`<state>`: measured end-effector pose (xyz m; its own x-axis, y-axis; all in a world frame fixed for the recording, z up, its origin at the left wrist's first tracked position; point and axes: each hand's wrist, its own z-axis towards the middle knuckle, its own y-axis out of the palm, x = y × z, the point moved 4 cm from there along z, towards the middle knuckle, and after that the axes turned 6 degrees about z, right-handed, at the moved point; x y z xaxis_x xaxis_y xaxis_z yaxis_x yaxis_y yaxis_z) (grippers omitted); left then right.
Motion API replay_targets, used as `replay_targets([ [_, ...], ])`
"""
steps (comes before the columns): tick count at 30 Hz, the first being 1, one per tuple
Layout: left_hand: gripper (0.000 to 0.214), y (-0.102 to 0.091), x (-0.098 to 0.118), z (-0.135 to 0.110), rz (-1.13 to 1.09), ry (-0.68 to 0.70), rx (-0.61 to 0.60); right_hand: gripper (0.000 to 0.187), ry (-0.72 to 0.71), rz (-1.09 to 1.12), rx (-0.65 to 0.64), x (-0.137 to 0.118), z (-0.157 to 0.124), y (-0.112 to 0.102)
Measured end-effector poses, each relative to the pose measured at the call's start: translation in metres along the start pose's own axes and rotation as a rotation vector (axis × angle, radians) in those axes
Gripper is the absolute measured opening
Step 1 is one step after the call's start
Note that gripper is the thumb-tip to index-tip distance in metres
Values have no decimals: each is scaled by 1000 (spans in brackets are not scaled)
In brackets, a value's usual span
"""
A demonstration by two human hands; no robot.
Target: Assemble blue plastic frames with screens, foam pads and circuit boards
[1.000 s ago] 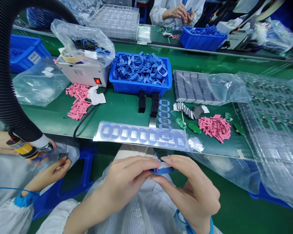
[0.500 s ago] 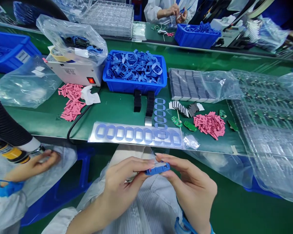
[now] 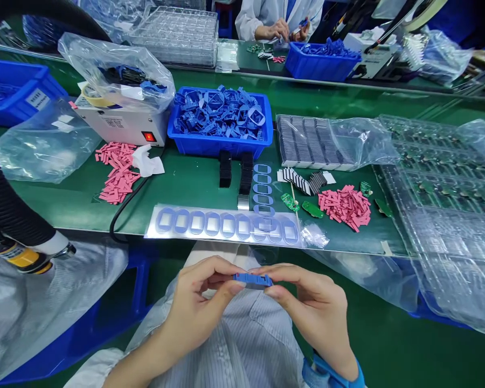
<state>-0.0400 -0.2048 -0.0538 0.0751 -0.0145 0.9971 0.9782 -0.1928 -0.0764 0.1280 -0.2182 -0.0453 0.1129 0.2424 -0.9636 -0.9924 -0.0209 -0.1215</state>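
Observation:
Between my two hands, over my lap and just in front of the bench edge, is a small blue plastic housing (image 3: 254, 280), seen nearly edge-on. My left hand (image 3: 206, 293) pinches its left end between thumb and fingers. At the other end, my right hand (image 3: 311, 299) grips it the same way. A bit of red shows near the housing's left end; its inside is hidden from me. Closest to the hands on the bench lies a strip of oval blue-rimmed stickers (image 3: 228, 225).
Behind the strip stands a blue bin (image 3: 222, 145) full of blue frames. Pink strips (image 3: 344, 207), green circuit boards (image 3: 312, 209) and black pad stacks (image 3: 225, 170) lie around it. Clear trays (image 3: 448, 231) fill the right side. A black hose (image 3: 16, 188) hangs at left. A co-worker's hands (image 3: 283, 31) work opposite.
The blue housing has tilted to a more edge-on view and shifted slightly left, both hands still on it. The neighbour's hand at the left has left the view.

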Motion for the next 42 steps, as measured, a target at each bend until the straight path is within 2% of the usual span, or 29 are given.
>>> replay_targets([
  [4, 6, 1, -1, 0, -58, -29, 49, 15, 42, -1, -41, 2, -2, 1],
  [11, 5, 9, -1, 1, -80, -27, 4, 16, -25, 15, 31, 2, -4, -2],
  [14, 3, 10, -4, 3, -114, -28, 23, 15, -3, -5, 35, 5, -1, -3],
  [18, 3, 17, -9, 8, -221, -28, 55, 22, -56, -159, 145, 8, -3, 0],
  [22, 4, 29, -11, 10, -308, -33, 130, 41, -133, -301, 276, 8, -9, 7],
  [25, 6, 35, -10, 9, -335, -10, 172, 36, -90, -240, 337, 9, -11, 5],
  [29, 5, 35, -11, 9, -324, 13, 121, 22, -27, -79, 286, 8, -8, -4],
  [35, 4, 23, -14, 9, -275, -38, 38, 19, -32, -48, 47, 6, 0, -16],
  [38, 8, 20, -21, 9, -269, -144, -45, 25, -117, -98, 13, 4, 0, -21],
  [42, 13, 19, -24, 12, -295, -218, -196, 42, -359, -168, -32, 1, -5, -19],
])
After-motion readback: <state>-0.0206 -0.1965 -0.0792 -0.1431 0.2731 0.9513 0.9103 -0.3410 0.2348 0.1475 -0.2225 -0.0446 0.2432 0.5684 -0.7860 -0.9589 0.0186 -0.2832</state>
